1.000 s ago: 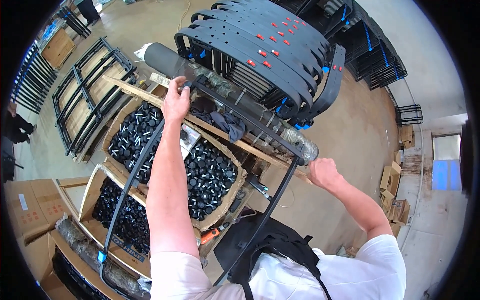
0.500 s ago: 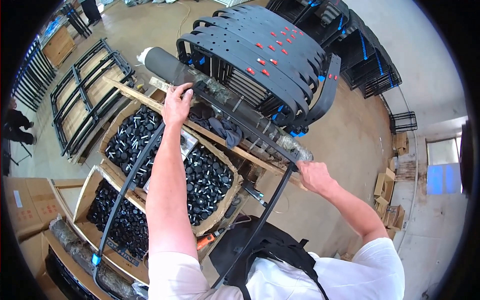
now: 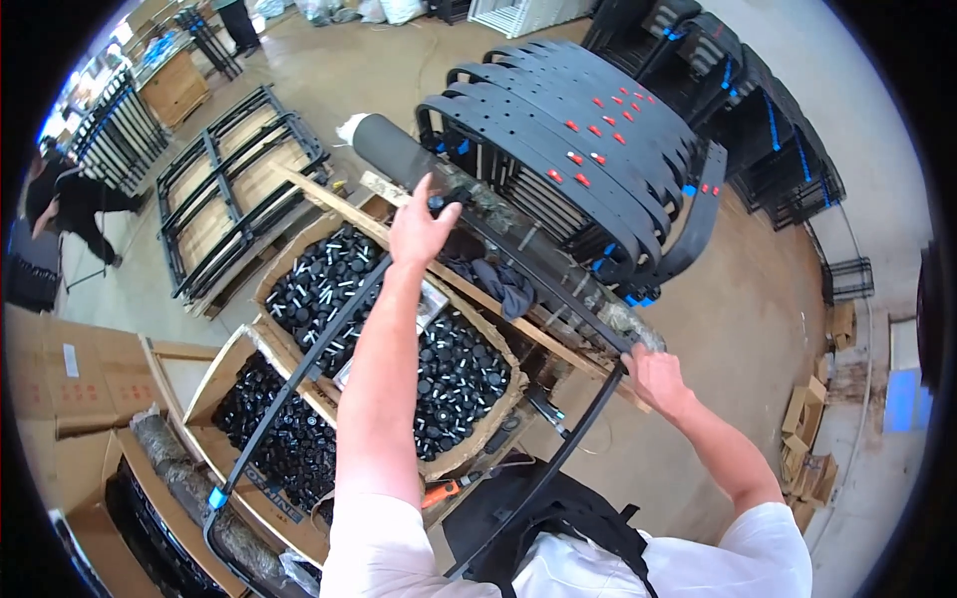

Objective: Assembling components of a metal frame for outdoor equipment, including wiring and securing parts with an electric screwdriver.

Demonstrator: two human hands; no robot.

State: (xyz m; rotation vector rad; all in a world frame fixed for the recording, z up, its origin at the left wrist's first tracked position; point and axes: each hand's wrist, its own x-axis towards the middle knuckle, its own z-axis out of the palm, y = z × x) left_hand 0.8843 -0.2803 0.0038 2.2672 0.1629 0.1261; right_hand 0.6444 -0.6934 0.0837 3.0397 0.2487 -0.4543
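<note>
We note the left hand (image 3: 421, 227) reaching up and forward, fingers closed on the far corner of a black frame (image 3: 299, 384); a small dark part sits at the fingertips, too small to tell what it is. The right hand (image 3: 653, 377) grips the frame's other far corner, fingers wrapped round the tube, just beside a wooden bar (image 3: 498, 304).

The frame is a bent black tube. Its two long sides run from the hands back toward our body, one along the left forearm, the other down past the right forearm. A blue tag (image 3: 217, 497) sits on the near left corner.

Under the frame stand two cardboard boxes (image 3: 469, 453) filled with small black caps (image 3: 454, 374). A grey cloth (image 3: 503, 284) lies on the wooden bar. Beyond the hands lies a dark roll (image 3: 394, 149), and behind it a stack of black curved frames (image 3: 588, 140) with red and blue tags. Flat black racks (image 3: 234, 199) lie on the floor at left. An orange-handled tool (image 3: 444, 491) rests near the box edge. A person (image 3: 70, 204) bends over at far left.
</note>
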